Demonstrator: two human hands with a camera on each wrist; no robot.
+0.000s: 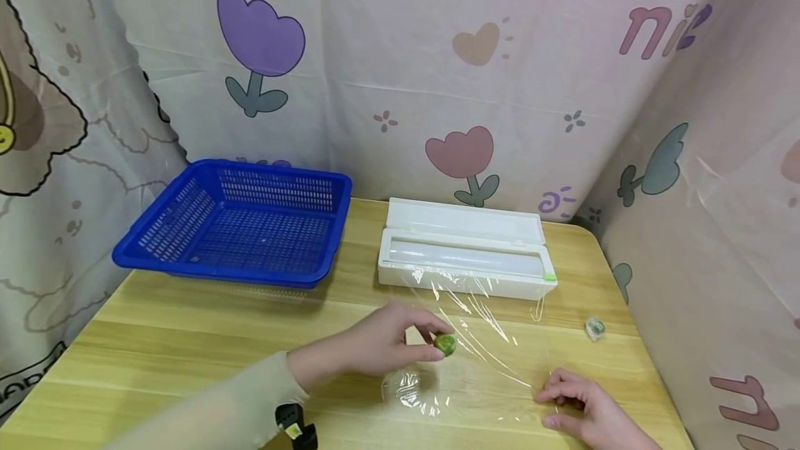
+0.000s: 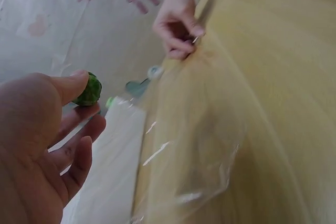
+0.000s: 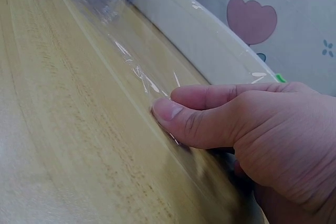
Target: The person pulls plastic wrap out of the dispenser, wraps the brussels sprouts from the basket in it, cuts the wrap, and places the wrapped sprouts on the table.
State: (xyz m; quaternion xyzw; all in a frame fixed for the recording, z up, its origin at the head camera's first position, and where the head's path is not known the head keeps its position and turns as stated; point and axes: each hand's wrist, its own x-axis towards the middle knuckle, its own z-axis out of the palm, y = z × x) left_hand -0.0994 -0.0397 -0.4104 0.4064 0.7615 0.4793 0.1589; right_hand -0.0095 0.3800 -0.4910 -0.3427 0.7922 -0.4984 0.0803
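My left hand (image 1: 400,340) pinches a Brussels sprout (image 1: 445,344) between thumb and fingertips, above a sheet of cling film (image 1: 494,367). In the left wrist view the sprout (image 2: 90,91) shows dark green at the thumb tip, the lower fingers loosely curled. My right hand (image 1: 578,405) pinches the film's near right edge; the right wrist view has the thumb (image 3: 170,109) pressing the clear film against the forefinger. From a white cling film dispenser (image 1: 469,287), its lid raised, the film runs toward me across the wooden table.
A blue plastic basket (image 1: 325,276) stands at the back left of the table (image 1: 237,353). Near the right edge lies a small green thing in clear wrap (image 1: 595,328). A printed curtain (image 1: 375,40) hangs behind and along both sides.
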